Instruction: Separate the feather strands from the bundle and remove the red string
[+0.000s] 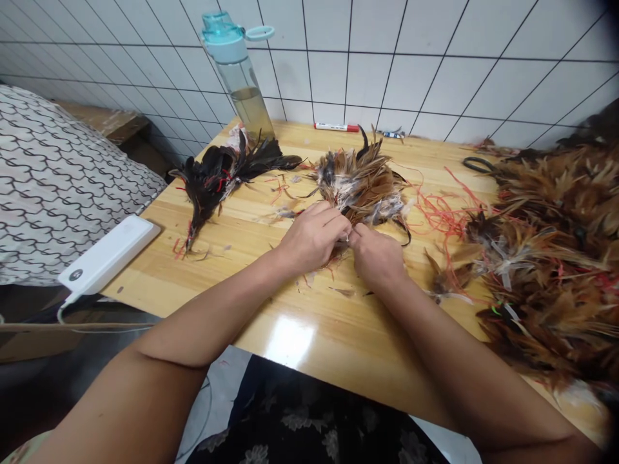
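Note:
My left hand (313,235) and my right hand (377,256) meet over the middle of a wooden table (300,322). Both are curled and pinch the quill ends of a bunch of brown and white feathers (360,183) that fans away from me. The fingertips of the two hands nearly touch. A bunch of black feathers (220,174) tied with red thread lies to the left, apart from my hands.
A large heap of brown feathers (551,258) covers the table's right side, with loose red threads (442,216) beside it. A water bottle (239,77), a red marker (337,127) and scissors (478,165) sit along the tiled wall. A white power bank (109,252) lies at the left edge.

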`<state>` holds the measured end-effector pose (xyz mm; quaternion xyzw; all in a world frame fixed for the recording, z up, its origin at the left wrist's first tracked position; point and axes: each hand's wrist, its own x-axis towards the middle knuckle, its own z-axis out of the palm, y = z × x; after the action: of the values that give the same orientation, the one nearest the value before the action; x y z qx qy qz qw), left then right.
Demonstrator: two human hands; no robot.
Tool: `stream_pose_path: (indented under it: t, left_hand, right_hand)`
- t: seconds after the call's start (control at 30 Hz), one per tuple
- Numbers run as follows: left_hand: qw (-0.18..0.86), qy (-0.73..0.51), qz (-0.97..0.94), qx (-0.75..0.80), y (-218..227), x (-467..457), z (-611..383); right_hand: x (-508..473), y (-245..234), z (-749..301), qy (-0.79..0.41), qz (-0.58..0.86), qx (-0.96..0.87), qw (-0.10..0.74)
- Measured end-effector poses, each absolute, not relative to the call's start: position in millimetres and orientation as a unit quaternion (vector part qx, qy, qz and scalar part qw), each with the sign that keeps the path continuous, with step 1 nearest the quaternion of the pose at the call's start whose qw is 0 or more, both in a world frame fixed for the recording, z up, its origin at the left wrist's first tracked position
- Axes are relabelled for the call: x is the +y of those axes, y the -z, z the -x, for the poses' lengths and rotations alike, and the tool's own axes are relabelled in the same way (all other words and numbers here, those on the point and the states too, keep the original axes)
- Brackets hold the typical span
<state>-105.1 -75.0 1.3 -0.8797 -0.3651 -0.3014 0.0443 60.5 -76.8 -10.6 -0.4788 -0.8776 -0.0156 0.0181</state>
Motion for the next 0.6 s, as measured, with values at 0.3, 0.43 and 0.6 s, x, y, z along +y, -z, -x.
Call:
stream_pose_path:
  t: [0.3, 0.43, 0.6]
  left_hand:
    - [-0.031, 0.331, 0.876, -0.349, 4.1, -54.9, 124.2]
    - [-0.089, 0.338, 0.868, -0.353, 14.1, -45.0, 130.2]
    - [-0.072, 0.376, 0.852, -0.358, 23.5, -48.2, 124.5]
  right_hand:
    - [-76.6, 16.8, -59.7, -0.097, 0.387, -0.912, 0.095]
    - [-72.5, 14.2, -60.0, -0.249, 0.342, -0.876, 0.234]
    - [-66.0, 26.4, -61.0, -0.41, 0.393, -0.724, 0.393]
